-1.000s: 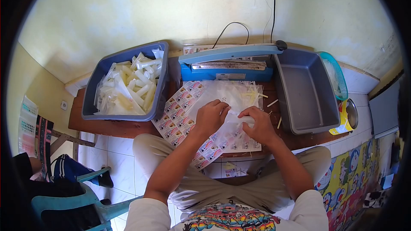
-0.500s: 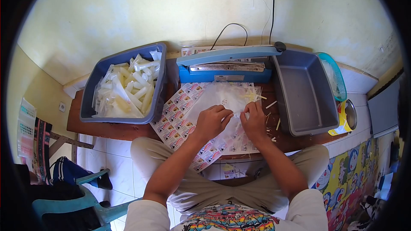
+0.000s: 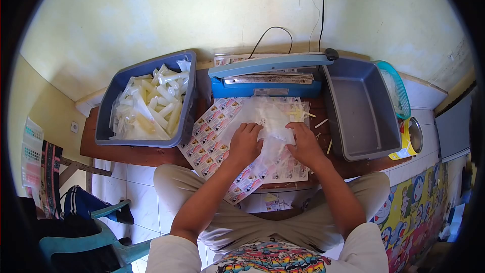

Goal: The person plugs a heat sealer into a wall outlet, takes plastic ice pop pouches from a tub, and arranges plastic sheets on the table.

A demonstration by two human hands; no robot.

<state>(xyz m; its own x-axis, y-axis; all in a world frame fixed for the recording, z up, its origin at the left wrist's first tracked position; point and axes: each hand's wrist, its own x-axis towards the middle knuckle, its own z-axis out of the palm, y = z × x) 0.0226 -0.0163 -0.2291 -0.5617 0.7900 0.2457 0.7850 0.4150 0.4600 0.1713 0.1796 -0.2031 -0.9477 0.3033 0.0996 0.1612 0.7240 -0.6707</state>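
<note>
On my left I see a teal plastic chair and, near it, some white-striped blue fabric. On my right, a colourful cartoon-print mat covers part of the white tiled floor beneath the pale wall.

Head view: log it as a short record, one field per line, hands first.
Left hand: at the clear plastic, fingers curled; grip unclear
Right hand: at the plastic's other side; grip unclear
Under the plastic: printed sheets
Sealer: beyond the hands, arm raised
Left tub: holds pale tubes
Right tub: right of the sealer
Far right: teal basket, yellow can
</note>
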